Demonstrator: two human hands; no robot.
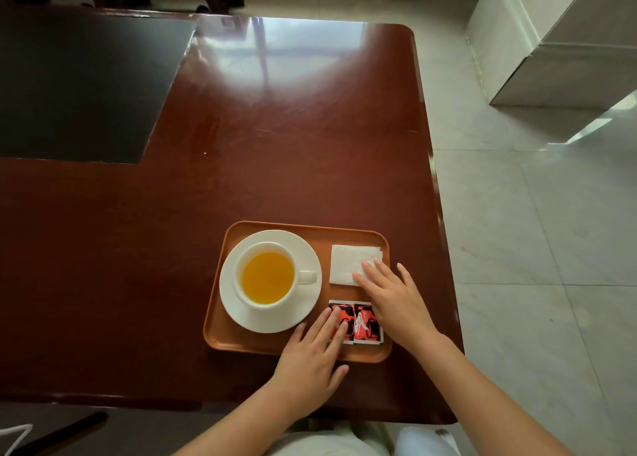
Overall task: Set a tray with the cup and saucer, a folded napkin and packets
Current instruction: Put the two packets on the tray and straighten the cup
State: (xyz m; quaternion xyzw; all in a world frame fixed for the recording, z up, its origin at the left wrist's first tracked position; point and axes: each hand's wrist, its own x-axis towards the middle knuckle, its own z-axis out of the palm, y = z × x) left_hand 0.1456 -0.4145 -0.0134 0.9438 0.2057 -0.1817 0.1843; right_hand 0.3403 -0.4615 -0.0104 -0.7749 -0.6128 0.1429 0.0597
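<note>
An orange-brown tray [265,347] lies near the table's front right corner. On its left half a white cup [267,276] of yellow-orange tea stands on a white saucer [306,249], handle to the right. A folded white napkin [344,264] lies at the tray's back right. Two red-and-black packets [365,323] lie side by side at the front right. My left hand [310,355] rests flat, fingertips on the left packet. My right hand [393,297] lies flat with fingertips on the napkin's near right corner. Neither hand grips anything.
The glossy dark red wooden table [275,145] has a black inset panel [82,87] at the back left. Its right edge runs just beside the tray, with pale tiled floor [534,231] beyond. A white block-shaped base [551,42] stands at the upper right.
</note>
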